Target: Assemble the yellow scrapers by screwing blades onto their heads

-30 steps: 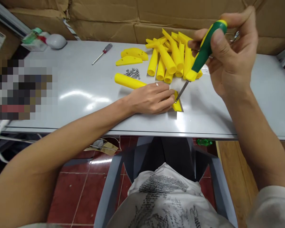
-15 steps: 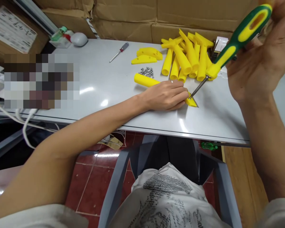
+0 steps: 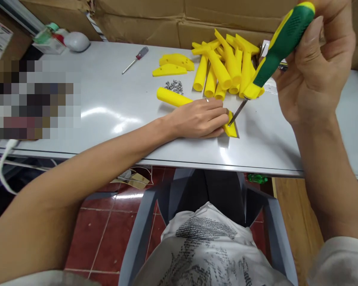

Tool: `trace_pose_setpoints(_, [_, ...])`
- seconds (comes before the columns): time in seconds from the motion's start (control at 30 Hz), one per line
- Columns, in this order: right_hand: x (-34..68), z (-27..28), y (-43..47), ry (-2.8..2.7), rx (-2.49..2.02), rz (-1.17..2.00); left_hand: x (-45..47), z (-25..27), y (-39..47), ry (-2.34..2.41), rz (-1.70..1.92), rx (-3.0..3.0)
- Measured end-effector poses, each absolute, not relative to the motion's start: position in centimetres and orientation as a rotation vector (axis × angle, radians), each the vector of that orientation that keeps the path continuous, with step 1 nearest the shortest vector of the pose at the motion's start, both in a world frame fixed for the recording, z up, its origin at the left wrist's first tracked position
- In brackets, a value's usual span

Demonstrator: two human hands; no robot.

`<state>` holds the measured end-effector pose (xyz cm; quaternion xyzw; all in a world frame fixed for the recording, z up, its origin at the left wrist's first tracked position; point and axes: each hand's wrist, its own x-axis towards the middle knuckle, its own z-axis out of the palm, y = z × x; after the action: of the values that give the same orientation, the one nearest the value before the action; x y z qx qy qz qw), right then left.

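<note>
My left hand (image 3: 198, 118) is closed over a yellow plastic handle (image 3: 171, 96) that lies on the table, pressing it down. The handle's tube sticks out to the left and its flat head shows past my fingertips. In my right hand (image 3: 319, 67) is a green and yellow screwdriver (image 3: 282, 49), tilted, its handle gripped near the top. The screwdriver's tip meets a small screw (image 3: 229, 125) in the flat head. Behind my left hand is a small heap of silver screws (image 3: 174, 86).
A pile of yellow T-shaped handles (image 3: 223, 65) lies at the back, beside two flat yellow pieces (image 3: 173, 65). A smaller screwdriver (image 3: 135, 59) lies left of them. Cardboard (image 3: 140, 22) lines the back of the table (image 3: 116, 95). A white rounded object (image 3: 76, 41) stands back left.
The screwdriver's handle has turned in my right hand; its green side now faces up. The tip stays at the screw. My left hand still holds the yellow handle. The whole view has shifted slightly.
</note>
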<state>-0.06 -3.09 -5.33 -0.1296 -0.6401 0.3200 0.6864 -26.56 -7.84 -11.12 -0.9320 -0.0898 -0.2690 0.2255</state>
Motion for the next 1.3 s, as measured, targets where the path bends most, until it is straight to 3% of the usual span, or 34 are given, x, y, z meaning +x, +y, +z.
trace_pose_setpoints(0.57, [0.4, -5.8, -2.5, -1.358, -0.331, 0.628, -26.3, -10.8, -8.0, -0.194, -0.840, -2.523])
trace_pose_setpoints(0.77, [-0.1, -5.4, -4.3, -1.336, -0.403, 0.815, -26.3, -10.8, -8.1, -0.190, -0.812, -2.546])
trace_pose_setpoints(1.0, [-0.1, -5.6, -3.6, -1.408, -0.379, 0.577, -26.6, -11.3, -7.9, -0.263, -0.789, -2.645])
trace_pose_setpoints(1.3, [1.5, -5.5, -4.1, -1.492, -0.637, 1.050, -26.5, -11.2, -7.9, -0.258, -0.810, -2.645])
